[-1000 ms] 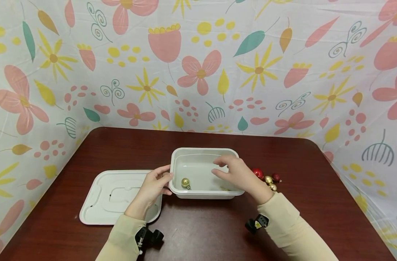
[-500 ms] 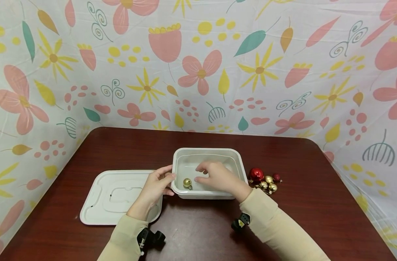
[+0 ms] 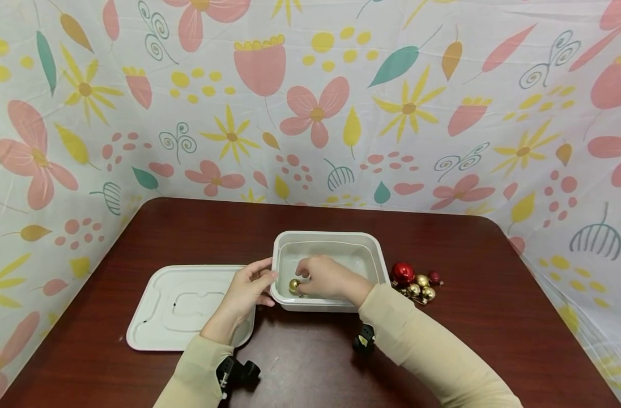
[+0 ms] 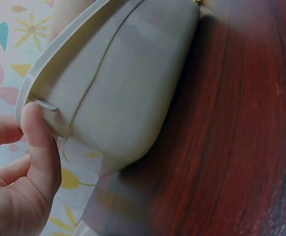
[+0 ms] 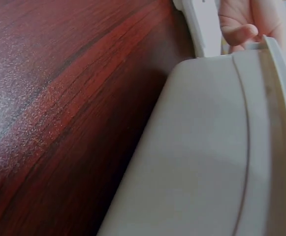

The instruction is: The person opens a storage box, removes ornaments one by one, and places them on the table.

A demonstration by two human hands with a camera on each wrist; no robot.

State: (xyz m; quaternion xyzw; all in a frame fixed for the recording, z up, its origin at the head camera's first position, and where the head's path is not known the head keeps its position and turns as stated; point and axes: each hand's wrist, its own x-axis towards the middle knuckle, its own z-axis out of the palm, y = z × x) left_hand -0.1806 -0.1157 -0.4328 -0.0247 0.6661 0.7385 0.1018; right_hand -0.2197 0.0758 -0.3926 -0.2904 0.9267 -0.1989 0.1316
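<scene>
A pale grey plastic box [image 3: 320, 306] stands without its lid on the table. My left hand [image 3: 246, 292] grips its left end; in the left wrist view the thumb of that hand [image 4: 22, 172] lies against the outside, just under the rim. Inside the box, near its left front corner, sits a small gold bauble [image 3: 293, 286]. My right hand [image 3: 328, 277] reaches down into the box, with curved index finger and thumb right at the bauble, overlapping its right side. I cannot tell whether they pinch it. The right wrist view shows only the box's outer wall [image 5: 192, 147] before that hand.
Left of the box lies its white lid [image 3: 188, 306], partly under my left forearm. Right of the box is a cluster of baubles: a large red bauble [image 3: 403, 272], a small dark red bauble [image 3: 434, 277] and several gold baubles [image 3: 421, 281]. A floral curtain [image 3: 310, 113] hangs behind the table.
My right hand has moved left and lower across the box, from its right side to the gold bauble. The left hand keeps its hold; the box has shifted slightly right.
</scene>
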